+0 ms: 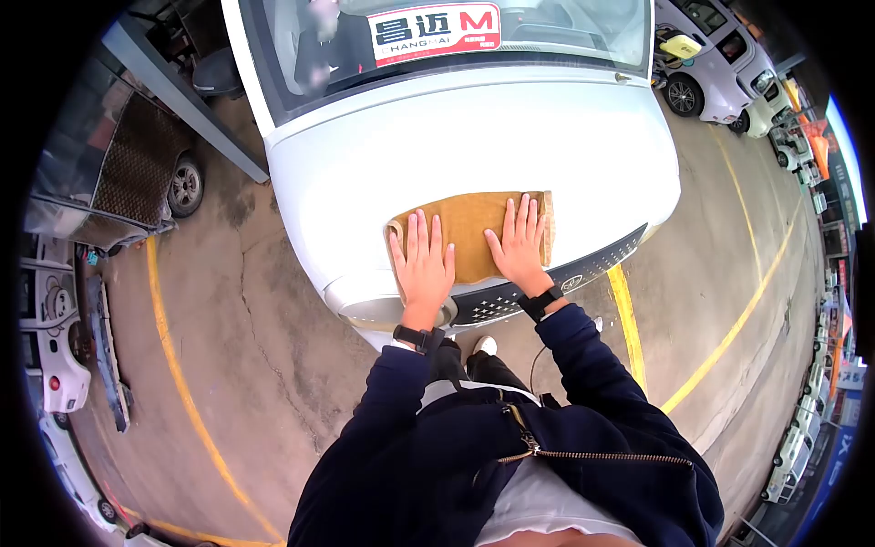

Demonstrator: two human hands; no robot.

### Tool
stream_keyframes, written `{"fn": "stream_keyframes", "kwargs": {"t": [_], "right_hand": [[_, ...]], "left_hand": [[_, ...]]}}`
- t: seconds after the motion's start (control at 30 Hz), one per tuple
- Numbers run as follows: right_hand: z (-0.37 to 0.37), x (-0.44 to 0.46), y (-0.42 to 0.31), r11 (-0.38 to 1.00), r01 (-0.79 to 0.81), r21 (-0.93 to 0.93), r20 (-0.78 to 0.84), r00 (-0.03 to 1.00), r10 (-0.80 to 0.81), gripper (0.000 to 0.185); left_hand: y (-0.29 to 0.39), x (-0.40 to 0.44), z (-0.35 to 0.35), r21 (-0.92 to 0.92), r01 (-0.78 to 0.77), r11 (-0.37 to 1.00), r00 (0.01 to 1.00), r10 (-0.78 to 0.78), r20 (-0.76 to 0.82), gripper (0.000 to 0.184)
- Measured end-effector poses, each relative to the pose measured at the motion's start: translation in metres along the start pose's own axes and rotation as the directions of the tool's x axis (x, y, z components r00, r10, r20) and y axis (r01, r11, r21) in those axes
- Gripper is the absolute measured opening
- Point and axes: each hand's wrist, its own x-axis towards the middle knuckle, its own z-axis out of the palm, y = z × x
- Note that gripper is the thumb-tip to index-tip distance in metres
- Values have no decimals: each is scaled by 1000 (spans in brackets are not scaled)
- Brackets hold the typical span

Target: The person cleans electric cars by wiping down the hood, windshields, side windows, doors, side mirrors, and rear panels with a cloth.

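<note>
A brown cloth lies spread on the front of a white car's hood, its lower edge near the dark grille. On the cloth's left part rests my left hand, flat with fingers stretched out. My right hand lies flat on the right part, fingers apart, close to a paler folded edge. Both palms press on the cloth without gripping it. Black bands circle both wrists.
Behind the hood is the windshield with a red and white sign. A slanted post and a patterned metal box on wheels stand left. More vehicles are parked at right. Yellow lines mark the floor.
</note>
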Motion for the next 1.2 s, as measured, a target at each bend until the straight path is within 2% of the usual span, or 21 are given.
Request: {"fn": "stream_keyframes", "kwargs": {"t": [0.13,0.23,0.3,0.37,0.4,0.43,0.5,0.6,0.7,0.77,0.83,0.9,0.97,1.13,1.2], "right_hand": [[-9,41,12,999,17,30,38,999,-18,76],[-14,95,34,995,100,28,98,990,-102,67],[-20,140,51,992,122,32,128,984,-125,64],[-27,182,66,967,244,67,257,933,-253,65],[-28,200,72,966,247,77,282,924,-258,67],[-26,218,76,965,251,74,273,926,-261,67],[-21,248,84,978,205,19,343,918,-200,67],[-17,284,94,991,129,26,381,915,-129,71],[-11,311,103,996,71,50,393,915,-85,74],[-12,326,107,997,67,47,383,920,-80,74],[-17,334,108,993,25,113,445,892,-73,75],[-14,332,108,995,54,88,404,911,-85,75],[-7,326,105,993,87,77,343,933,-108,75],[-13,270,122,980,167,110,245,951,-190,73],[-18,233,137,971,189,147,238,946,-221,73]], "left_hand": [[-2,36,6,-90,-33,995,999,33,0,60],[-8,77,12,-176,-86,981,996,88,4,65],[-8,112,19,-149,-84,985,995,91,42,69],[-5,147,22,-137,-81,987,994,89,56,72],[-3,165,24,-86,-86,993,991,94,97,73],[-5,184,26,-84,-88,993,992,95,87,73],[-9,216,31,-54,-175,983,966,182,182,75],[-8,254,28,-72,-178,981,944,191,268,77],[-4,278,31,-59,-158,986,949,168,266,77],[3,279,30,-6,-127,992,950,123,285,77],[5,281,30,5,-100,995,960,95,263,76],[7,275,31,50,-106,993,966,91,241,75],[14,264,37,31,-37,999,983,31,182,73],[44,202,41,14,68,998,983,-69,171,72],[64,174,42,9,103,995,990,-103,99,71]]}}
